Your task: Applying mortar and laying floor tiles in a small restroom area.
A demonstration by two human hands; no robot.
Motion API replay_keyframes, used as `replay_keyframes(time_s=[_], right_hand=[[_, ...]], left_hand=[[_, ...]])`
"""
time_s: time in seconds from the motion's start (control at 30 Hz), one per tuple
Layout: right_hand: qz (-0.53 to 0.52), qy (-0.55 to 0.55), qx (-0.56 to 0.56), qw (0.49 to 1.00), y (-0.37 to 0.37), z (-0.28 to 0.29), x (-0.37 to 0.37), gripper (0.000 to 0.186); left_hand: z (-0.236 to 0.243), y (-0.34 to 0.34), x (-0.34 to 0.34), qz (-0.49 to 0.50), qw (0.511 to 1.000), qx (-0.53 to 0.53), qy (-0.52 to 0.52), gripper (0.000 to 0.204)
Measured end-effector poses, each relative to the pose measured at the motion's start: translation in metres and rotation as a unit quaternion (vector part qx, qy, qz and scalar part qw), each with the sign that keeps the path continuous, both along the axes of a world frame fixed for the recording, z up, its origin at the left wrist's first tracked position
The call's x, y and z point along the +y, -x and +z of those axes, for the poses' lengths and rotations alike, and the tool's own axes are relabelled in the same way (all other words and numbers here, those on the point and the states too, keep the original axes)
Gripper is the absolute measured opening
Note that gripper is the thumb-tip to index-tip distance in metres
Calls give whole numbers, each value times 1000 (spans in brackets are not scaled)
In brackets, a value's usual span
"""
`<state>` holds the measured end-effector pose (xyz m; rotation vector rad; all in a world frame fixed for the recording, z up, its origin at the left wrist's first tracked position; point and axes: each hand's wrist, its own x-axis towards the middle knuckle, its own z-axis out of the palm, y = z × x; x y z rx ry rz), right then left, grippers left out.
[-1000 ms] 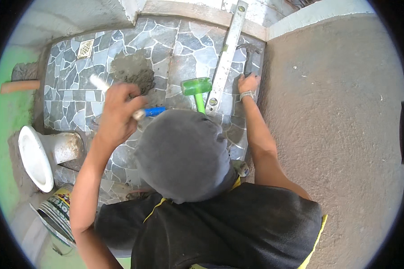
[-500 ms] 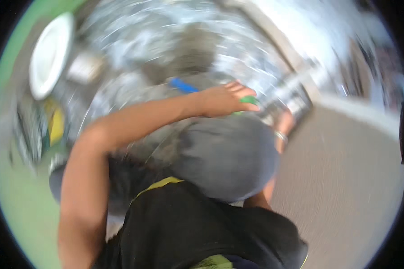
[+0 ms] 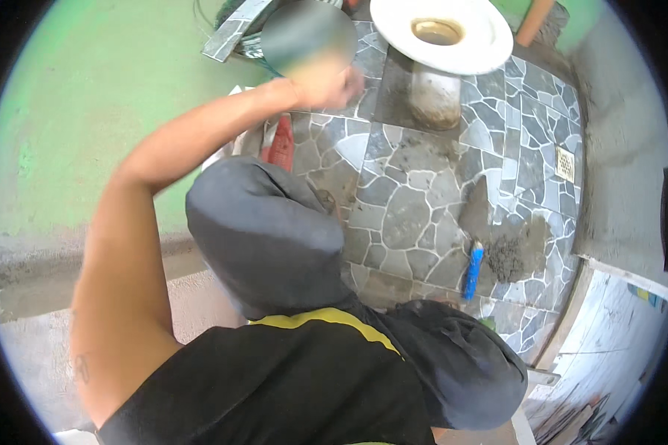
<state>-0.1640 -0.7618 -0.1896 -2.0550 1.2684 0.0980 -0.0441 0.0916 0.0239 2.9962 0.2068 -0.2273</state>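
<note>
We count one toilet (image 3: 479, 38), one bucket (image 3: 304, 33), partly blurred, one loose strip of tile (image 3: 235, 31), one red packet (image 3: 280, 142), one blue-handled trowel (image 3: 473, 273), one floor drain (image 3: 565, 164) and one heap of mortar (image 3: 506, 257). We further record two bent knees (image 3: 266, 230).

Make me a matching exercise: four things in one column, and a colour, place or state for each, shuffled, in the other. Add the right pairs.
Things:
1. Toilet
2. Trowel
3. Drain
4. Left hand

Descriptions:
A. Square, set in the floor near the grey wall
B. Blurred, left of the toilet's base in the picture
C. White, with an oval rim
D. Blue-handled, lying beside the mortar

Pairs: 1-C, 2-D, 3-A, 4-B
</note>
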Motion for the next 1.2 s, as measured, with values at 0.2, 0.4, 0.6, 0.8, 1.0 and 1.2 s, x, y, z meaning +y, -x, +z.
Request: replay_keyframes(time_s=[0.2,0.4,0.6,0.8,1.0,1.2], right_hand=[[167,73,22,983,-67,52,8,38],[478,185,-115,851,-204,167,102,38],[652,243,-206,688,-275,278,267,29],[729,135,-281,609,-256,270,388,22],[783,20,-183,594,-239,238,399,20],[779,40,-192,595,-230,241,389,19]], left_hand=[[80,-30,141,241,938,-230,-99,82],[71,-49,238,142,979,-145,-24,95],[100,-32,192,250,937,-169,174,89],[109,18,76,291,813,-282,419,91],[7,60,-18,205,761,-245,565,107],[-69,88,-68,241,740,-132,614,105]])
